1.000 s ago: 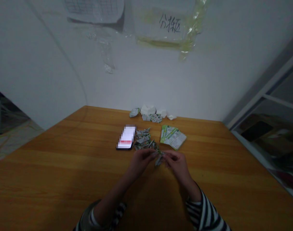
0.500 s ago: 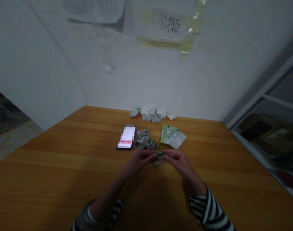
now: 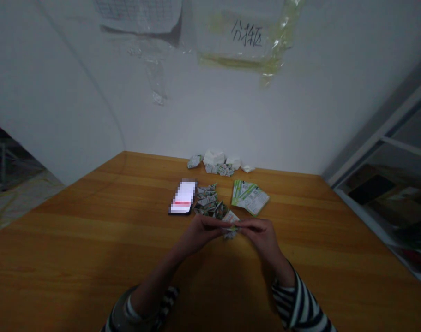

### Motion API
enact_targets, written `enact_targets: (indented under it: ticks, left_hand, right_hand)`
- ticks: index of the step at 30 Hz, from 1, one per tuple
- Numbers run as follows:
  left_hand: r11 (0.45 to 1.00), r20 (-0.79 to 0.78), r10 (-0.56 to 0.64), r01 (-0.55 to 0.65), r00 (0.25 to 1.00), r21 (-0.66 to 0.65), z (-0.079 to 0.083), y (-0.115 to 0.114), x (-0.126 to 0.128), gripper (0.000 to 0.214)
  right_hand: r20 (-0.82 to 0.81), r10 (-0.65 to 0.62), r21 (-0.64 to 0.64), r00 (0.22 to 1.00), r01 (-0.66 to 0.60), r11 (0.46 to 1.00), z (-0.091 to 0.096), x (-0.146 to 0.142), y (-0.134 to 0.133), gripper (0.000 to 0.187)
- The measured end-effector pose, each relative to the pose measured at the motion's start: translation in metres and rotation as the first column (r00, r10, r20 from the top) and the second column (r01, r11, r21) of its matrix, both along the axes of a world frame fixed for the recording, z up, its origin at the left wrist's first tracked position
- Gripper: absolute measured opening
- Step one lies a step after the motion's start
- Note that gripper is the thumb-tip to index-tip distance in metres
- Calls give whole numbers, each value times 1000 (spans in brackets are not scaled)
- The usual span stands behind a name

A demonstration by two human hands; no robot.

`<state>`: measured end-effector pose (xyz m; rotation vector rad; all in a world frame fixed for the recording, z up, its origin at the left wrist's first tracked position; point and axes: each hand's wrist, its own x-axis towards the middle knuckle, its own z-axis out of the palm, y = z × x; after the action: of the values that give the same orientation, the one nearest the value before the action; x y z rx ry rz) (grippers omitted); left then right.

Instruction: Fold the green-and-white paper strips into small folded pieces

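- As your left hand (image 3: 200, 235) and right hand (image 3: 261, 237) meet in front of you, both nearly closed, they pinch a folded strip of green-and-white printed paper (image 3: 231, 226), with a bit of it showing below the grip.
- Farthest left of the grip, a smartphone (image 3: 183, 197) with a pixelated screen lies on the wooden table (image 3: 93, 216).
- Just beyond your left fingers, beside that phone, sits a heap of folded printed paper strips (image 3: 207, 200).
- Well beyond the grip, near the table's far edge, lie crumpled white paper scraps (image 3: 213, 159).
- Beyond the grip to the right, you have a loose stack of green-and-white printed cards (image 3: 250, 197).
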<state>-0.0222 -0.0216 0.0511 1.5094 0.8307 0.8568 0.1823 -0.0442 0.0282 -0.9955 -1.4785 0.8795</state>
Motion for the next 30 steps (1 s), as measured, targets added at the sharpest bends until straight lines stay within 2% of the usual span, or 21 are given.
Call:
enact_targets:
  ticks: [5, 10, 14, 20, 24, 26, 30]
  left_hand:
    - [987, 82, 131, -123, 988, -100, -1, -2, 8, 21]
    - [923, 225, 323, -255, 919, -287, -7, -5, 22, 26]
    - [879, 224, 415, -325, 882, -348, -10, -8, 28, 20]
    - [873, 201, 457, -395, 866, -286, -14, -9, 29, 20]
    - [852, 275, 479, -367, 833, -373, -14, -10, 30, 27]
    - [840, 312, 487, -341, 816, -421, -15, -10, 30, 32]
    - [839, 322, 491, -341, 809, -423, -18, -10, 29, 34]
  right_hand:
    - [-8, -118, -6, 993, 118, 993, 5, -5, -3, 4]
    - [15, -205, -30, 979, 205, 978, 2, -10, -4, 9]
    - [47, -241, -19, 969, 242, 970, -7, -13, -3, 13]
    - [16, -323, -32, 946, 324, 946, -11, -21, -4, 15]
    - [-160, -307, -121, 938, 290, 949, -6, -28, -4, 13]
    - [-236, -290, -168, 928, 255, 952, -5, -30, -4, 19]
    - [-283, -267, -172, 921, 226, 959, -8, -34, -5, 19]
